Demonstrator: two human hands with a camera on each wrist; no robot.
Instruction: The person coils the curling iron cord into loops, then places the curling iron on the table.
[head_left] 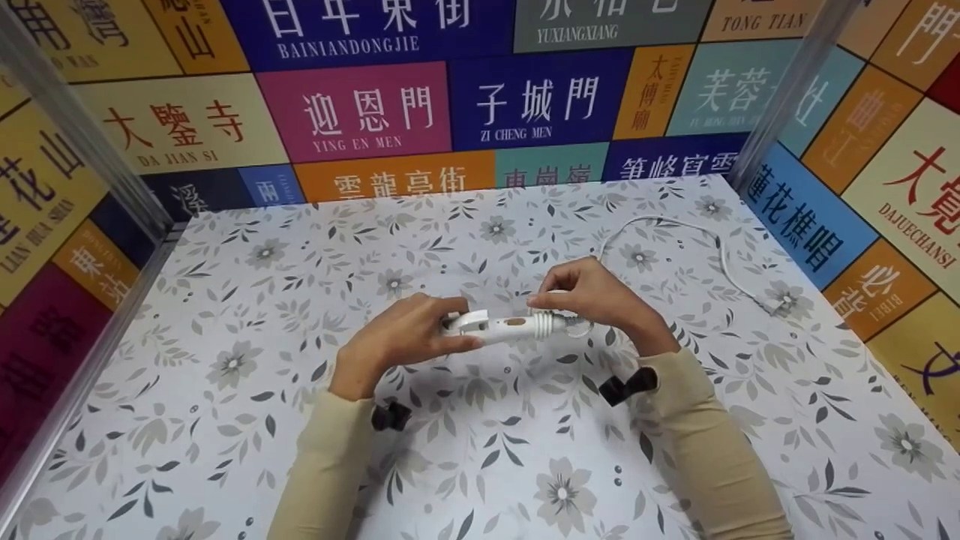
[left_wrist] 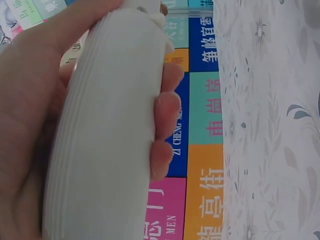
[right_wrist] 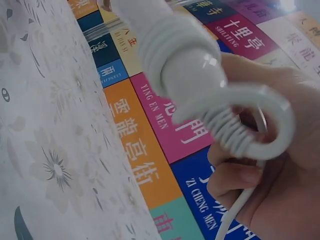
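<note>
A white corded appliance [head_left: 499, 331], shaped like a hair curling iron, lies crosswise between the hands. My left hand [head_left: 409, 330] grips its wide, ridged end, the fingers curled round the body [left_wrist: 110, 125] in the left wrist view. A small brown button [head_left: 515, 321] shows midway along it. Near the other end, several loops of white cord [right_wrist: 185, 47] circle the handle. Beyond them, a ribbed cord sleeve and a curved loop [right_wrist: 286, 122] stick out. My right hand [head_left: 600, 292] pinches the cord [right_wrist: 245, 202] beside that end.
The cord's free length [head_left: 664, 218] arcs over the back right of the table to the plug [head_left: 771, 306]. A flower-patterned cover [head_left: 495, 450] lies over the table. Panels with colourful lettering [head_left: 360, 112] wall in the back and sides.
</note>
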